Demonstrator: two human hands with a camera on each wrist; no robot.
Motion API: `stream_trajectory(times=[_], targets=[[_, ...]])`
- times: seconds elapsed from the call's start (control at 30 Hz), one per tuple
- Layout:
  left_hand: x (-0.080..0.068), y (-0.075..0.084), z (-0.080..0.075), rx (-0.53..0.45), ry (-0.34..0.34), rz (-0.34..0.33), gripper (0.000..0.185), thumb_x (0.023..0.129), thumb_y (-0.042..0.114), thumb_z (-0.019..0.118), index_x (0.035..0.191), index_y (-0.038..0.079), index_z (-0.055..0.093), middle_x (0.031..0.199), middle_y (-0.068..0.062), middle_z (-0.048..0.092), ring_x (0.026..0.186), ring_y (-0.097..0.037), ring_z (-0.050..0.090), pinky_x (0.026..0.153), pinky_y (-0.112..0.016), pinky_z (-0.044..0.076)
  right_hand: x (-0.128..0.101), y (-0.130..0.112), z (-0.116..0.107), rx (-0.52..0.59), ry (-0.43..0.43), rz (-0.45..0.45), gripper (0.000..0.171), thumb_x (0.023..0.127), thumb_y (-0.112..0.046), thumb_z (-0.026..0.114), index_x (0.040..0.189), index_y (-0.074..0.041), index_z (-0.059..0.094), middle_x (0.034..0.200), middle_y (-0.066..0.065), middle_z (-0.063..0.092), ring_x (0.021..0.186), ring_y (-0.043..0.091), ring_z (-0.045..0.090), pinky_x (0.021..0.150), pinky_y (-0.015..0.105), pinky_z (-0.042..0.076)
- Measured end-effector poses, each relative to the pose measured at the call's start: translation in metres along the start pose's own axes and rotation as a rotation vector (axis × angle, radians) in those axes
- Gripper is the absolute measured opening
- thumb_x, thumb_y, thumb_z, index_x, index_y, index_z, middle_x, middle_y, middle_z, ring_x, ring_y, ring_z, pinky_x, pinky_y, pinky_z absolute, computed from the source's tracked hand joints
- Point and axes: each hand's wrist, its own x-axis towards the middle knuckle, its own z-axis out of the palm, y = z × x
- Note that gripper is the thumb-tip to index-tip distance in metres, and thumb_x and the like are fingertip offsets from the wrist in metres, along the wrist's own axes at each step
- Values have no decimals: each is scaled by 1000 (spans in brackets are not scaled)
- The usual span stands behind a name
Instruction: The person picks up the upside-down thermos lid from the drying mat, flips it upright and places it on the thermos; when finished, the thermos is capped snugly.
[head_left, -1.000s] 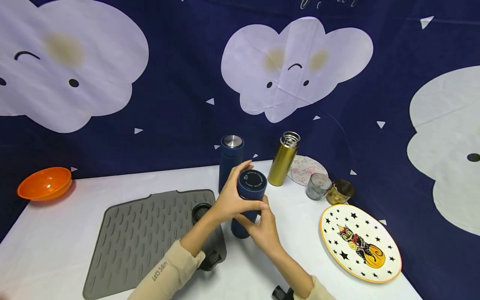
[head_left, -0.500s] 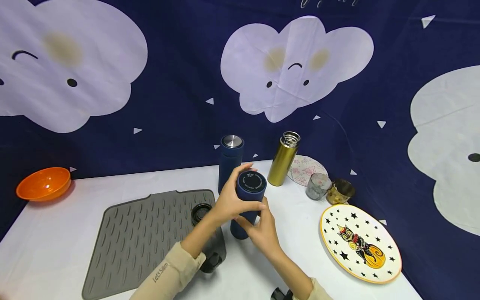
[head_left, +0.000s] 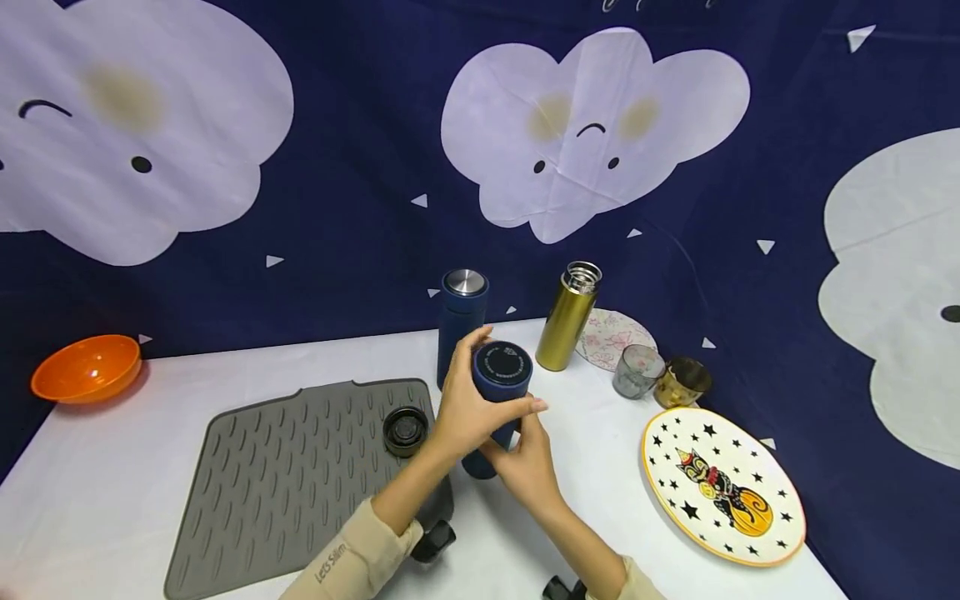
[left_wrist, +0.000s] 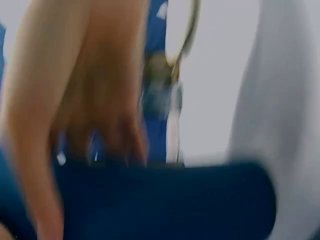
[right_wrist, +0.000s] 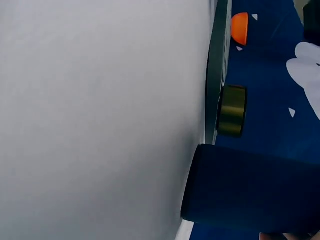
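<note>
A navy thermos flask (head_left: pixel 502 371) with a dark, printed round top stands upright on the white table. My left hand (head_left: pixel 468 412) grips it close under the top, fingers round the far side and thumb across the front. Lower down, my right hand (head_left: pixel 528 467) holds the body between thumb and fingers. In the left wrist view the flask (left_wrist: pixel 170 200) spans the bottom, with the left hand (left_wrist: pixel 95 90) blurred over it. The right wrist view shows the flask's lower body (right_wrist: pixel 250 190), its base at the table, with only fingertips at the bottom edge.
Behind stand a second navy flask (head_left: pixel 462 333) and a lidless gold flask (head_left: pixel 566 325). A lid (head_left: pixel 406 431), gold-sided in the right wrist view, lies on the grey drying mat (head_left: pixel 292 467). Two cups (head_left: pixel 637 372), a cat plate (head_left: pixel 780 500) and an orange bowl (head_left: pixel 88 368) flank these.
The print on the flask's top has turned round. My left hand and forearm have shifted slightly right, and more of the lid on the mat shows. My right hand stays nearly still.
</note>
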Motion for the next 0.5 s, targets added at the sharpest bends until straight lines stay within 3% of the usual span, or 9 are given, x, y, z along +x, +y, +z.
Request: stream_trajectory(times=[0.07, 0.1, 0.13, 0.17, 0.23, 0.33, 0.4, 0.5], targets=[[-3, 2, 10, 60, 100, 16, 86, 66, 25, 92, 137, 10, 46, 128, -9, 60, 111, -21, 60, 97, -42, 48, 0, 0, 0, -6, 7, -9, 54, 76, 0, 74, 126, -2, 52, 116, 16, 66, 106, 32, 64, 94, 58, 49], [-2, 1, 11, 37, 93, 33, 77, 67, 19, 89, 132, 8, 49, 123, -10, 62, 107, -22, 62, 94, -40, 49, 0, 0, -1, -5, 5, -3, 55, 76, -1, 74, 127, -2, 51, 117, 16, 66, 106, 32, 64, 94, 58, 49], [2, 0, 9, -14, 42, 44, 70, 68, 13, 87, 128, 5, 51, 119, -11, 64, 104, -22, 63, 93, -39, 51, 0, 0, -1, -1, 1, 4, 57, 77, -2, 74, 129, -3, 50, 120, 15, 65, 108, 31, 63, 95, 56, 49], [7, -2, 4, -74, -45, 50, 66, 68, 8, 84, 126, 3, 53, 117, -11, 66, 103, -22, 64, 93, -38, 51, 1, 0, -2, 6, -10, 7, 60, 79, -6, 76, 132, -5, 48, 123, 14, 64, 110, 30, 63, 96, 55, 49], [20, -7, -12, -227, -284, 32, 62, 67, 1, 78, 124, -1, 55, 115, -10, 67, 104, -21, 64, 97, -39, 50, 2, 0, -4, 22, -41, 13, 66, 80, -13, 80, 137, -11, 46, 127, 10, 63, 111, 27, 62, 96, 51, 49], [37, -15, -33, -385, -605, -44, 62, 65, 1, 74, 124, -1, 56, 115, -5, 68, 109, -22, 63, 103, -43, 46, 3, -1, -7, 30, -81, 8, 71, 79, -19, 83, 139, -16, 44, 128, 6, 63, 112, 23, 62, 96, 48, 48], [44, -19, -39, -435, -729, -56, 61, 62, 3, 72, 122, 1, 58, 114, -2, 68, 110, -22, 63, 104, -44, 45, 3, -2, -7, 31, -103, 0, 72, 79, -19, 82, 140, -14, 43, 127, 7, 64, 110, 24, 63, 96, 49, 48], [48, -24, -41, -482, -825, -49, 61, 58, 5, 70, 118, 8, 60, 112, -1, 68, 107, -21, 63, 101, -41, 46, 3, -3, -8, 21, -119, -5, 81, 79, -19, 83, 146, -10, 38, 128, 9, 64, 112, 25, 63, 98, 50, 48]])
